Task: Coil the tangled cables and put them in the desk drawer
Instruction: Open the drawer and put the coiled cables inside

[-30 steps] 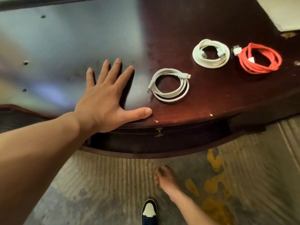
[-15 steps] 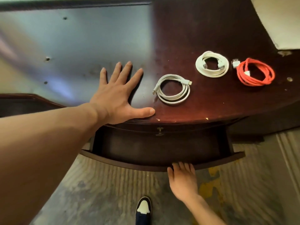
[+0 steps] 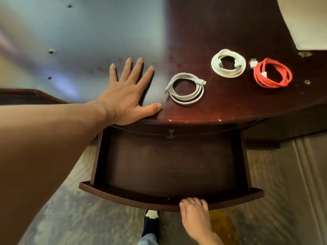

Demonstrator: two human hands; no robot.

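Note:
Three coiled cables lie on the dark wooden desk (image 3: pixel 203 32): a thin white cable (image 3: pixel 185 89) nearest the front edge, a thicker white cable (image 3: pixel 228 63) behind it to the right, and an orange-red cable (image 3: pixel 272 73) at the far right. The desk drawer (image 3: pixel 169 197) stands pulled out, its dark inside bare. My left hand (image 3: pixel 127 96) lies flat on the desk top, fingers spread, left of the thin white cable. My right hand (image 3: pixel 194 214) grips the drawer's curved front edge from below, fingers hooked over the rim.
A pale wall corner (image 3: pixel 307 20) cuts in at the top right of the desk. A small brass catch (image 3: pixel 170 134) sits under the desk edge above the drawer. My shoe (image 3: pixel 151 221) stands on the grey floor below the drawer front.
My right hand has pulled the drawer far out toward me, from barely open to wide open. My left hand has stayed flat on the desk. The cables have not moved.

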